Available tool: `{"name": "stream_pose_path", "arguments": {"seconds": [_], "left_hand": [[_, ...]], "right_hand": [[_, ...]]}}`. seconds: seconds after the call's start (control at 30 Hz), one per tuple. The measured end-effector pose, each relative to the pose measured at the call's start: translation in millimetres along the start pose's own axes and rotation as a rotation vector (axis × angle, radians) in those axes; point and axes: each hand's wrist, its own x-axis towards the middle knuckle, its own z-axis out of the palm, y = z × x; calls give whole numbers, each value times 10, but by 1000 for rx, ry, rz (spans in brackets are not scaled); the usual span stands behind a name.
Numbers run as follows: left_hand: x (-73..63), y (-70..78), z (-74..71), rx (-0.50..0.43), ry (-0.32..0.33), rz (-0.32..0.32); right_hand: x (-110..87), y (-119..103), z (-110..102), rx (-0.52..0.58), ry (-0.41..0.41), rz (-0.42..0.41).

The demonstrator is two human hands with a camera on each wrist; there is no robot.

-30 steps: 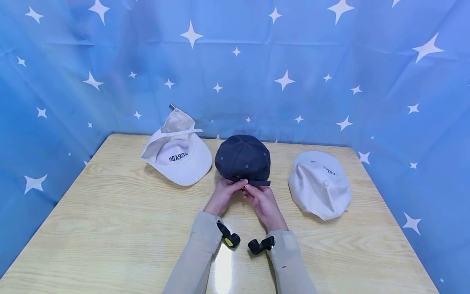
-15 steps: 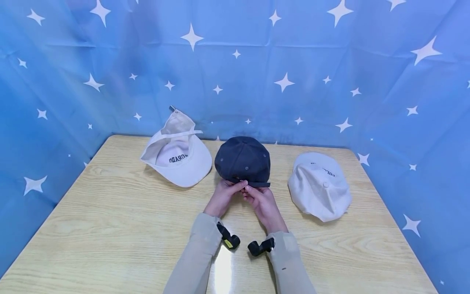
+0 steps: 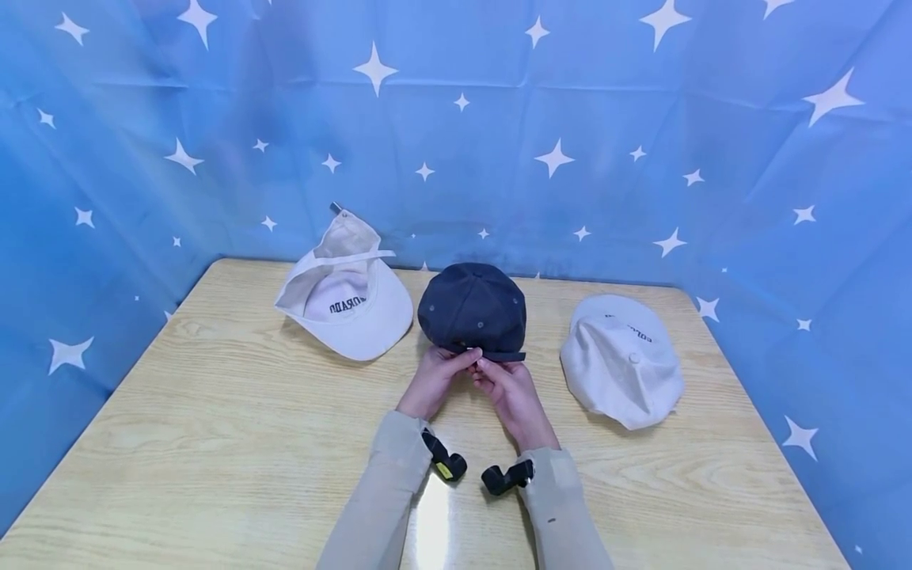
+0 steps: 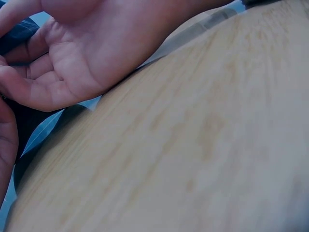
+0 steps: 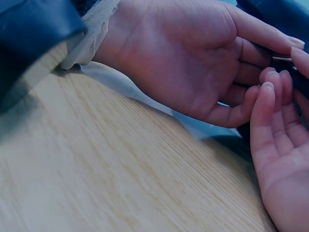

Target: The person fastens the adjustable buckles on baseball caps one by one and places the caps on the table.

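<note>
Toward the far middle of the wood-grained table (image 3: 214, 443) we see a domed navy cloth cap (image 3: 472, 305); our left hand (image 3: 434, 381) and right hand (image 3: 511, 393) pinch its narrow strap (image 3: 504, 357). A creased off-white cap (image 3: 621, 364) lies on the table's right, an upturned white cap (image 3: 381, 317) on its left.

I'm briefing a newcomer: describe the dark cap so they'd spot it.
At the wooden table, find the middle of three caps: the dark cap, held by the left hand and right hand. It alone is navy; the left cap and right cap are whitish.
</note>
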Motion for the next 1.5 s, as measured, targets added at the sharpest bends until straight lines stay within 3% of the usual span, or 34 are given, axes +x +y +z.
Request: {"name": "stream_pose_path", "arguments": {"seconds": [0.33,0.8,0.97,1.27,1.5], "left_hand": [[18,0,3,-2,23,16],[39,8,-4,-9,7,-39],[35,35,-8,-131,10,-49],[67,30,-49,-349,30,54],[72,51,-98,-500,93,56]], "right_hand": [[30,18,9,-7,17,-29],[49,19,-9,39,23,-37],[67,18,-31,116,75,-81],[114,-19,-96,359,265,-133],[112,-39,-105,376,317,-116]]}}
